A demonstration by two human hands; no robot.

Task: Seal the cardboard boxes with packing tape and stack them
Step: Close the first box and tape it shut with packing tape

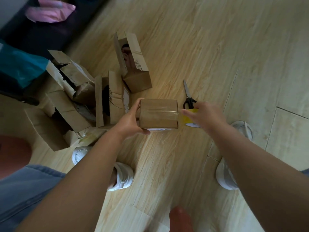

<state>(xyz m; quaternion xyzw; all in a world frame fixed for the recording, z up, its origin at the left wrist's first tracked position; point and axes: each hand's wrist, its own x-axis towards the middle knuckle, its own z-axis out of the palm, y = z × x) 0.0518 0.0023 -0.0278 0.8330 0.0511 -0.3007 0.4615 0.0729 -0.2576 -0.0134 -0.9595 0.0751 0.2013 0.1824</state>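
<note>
Gripping the box (158,113) at 9 o'clock is the left hand (132,119). Right hand (206,116) clutches tape roll (188,118) at 3 o'clock.

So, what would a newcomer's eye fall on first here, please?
The small brown cardboard box at centre, gripped by the left hand while the right hand holds a yellowish packing-tape roll at its right edge. Black-handled scissors lie on the floor beyond; torn open cardboard boxes crowd the left.

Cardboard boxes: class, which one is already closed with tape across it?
The box gripped by the left hand, with clear tape across its top; the other boxes gape open.
</note>
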